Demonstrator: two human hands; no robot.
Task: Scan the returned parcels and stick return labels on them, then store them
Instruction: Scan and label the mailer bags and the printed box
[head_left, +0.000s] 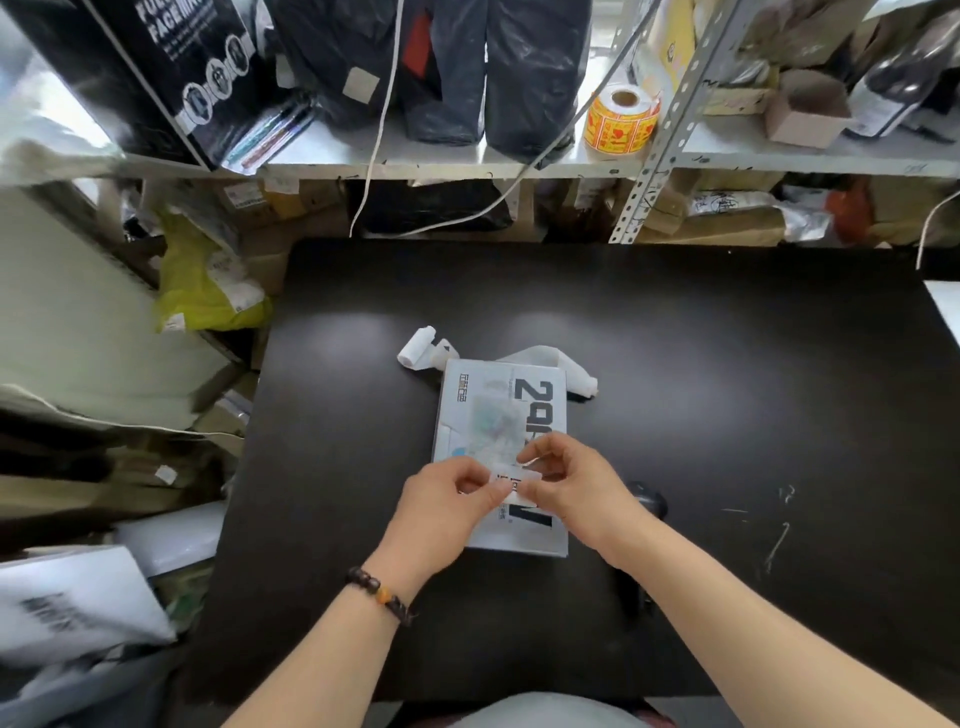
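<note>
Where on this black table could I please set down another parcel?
Bare tabletop lies right of the parcel, beyond the scanner, and left of it toward the table edge. Crowded: the centre, where left hand and right hand pinch the label, and the shelf.

Only one view here: head-worn, wide-angle, pointed forward and steeply down. Sitting close over the black table (727, 364), with left hand (447, 499) and right hand (576, 488) dead centre, cluttered shelf (467, 163) across the top. Fisheye-ish at the edges.
</note>
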